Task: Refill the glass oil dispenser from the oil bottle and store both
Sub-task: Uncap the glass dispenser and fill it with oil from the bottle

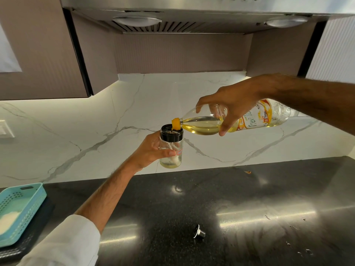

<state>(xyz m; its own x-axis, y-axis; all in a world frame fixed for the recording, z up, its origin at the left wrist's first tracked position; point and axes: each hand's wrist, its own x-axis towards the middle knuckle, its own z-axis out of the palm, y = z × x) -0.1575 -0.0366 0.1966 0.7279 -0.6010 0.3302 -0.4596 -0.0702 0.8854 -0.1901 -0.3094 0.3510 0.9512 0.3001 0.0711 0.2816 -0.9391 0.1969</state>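
From the head view, we are in the middle of the pour. Our left hand [151, 150] wraps its fingers and thumb round the glass oil dispenser [171, 148], holding it upright in the air above the table [221, 198], near the centre of the picture. Our right hand [230, 104], at about 2 o'clock from the dispenser, clamps round the shoulder of the oil bottle [236, 120], which lies tipped almost level with its yellow neck [176, 124] resting at the dispenser's black collar [172, 132].

We judge the opening steps done: the dispenser is open, and a small metal stopper [199, 231] lies on the table at 6 o'clock from it, probably its top. Only a shallow pool of oil shows at the dispenser's bottom, so most of the filling is left. We cannot make out a stream between the two. After that come closing both vessels and storing them.

The table is a dark, speckled, glossy stone that throws back the lights, with a few drops or smears at 4 o'clock. At 8 o'clock a pale blue perforated basket [28, 200] sits on a dark tray [23, 248], with something white inside. Behind runs a white marble backsplash [96, 116] with grey veins; above hang a steel range hood [172, 22] and brown cabinets [42, 47].
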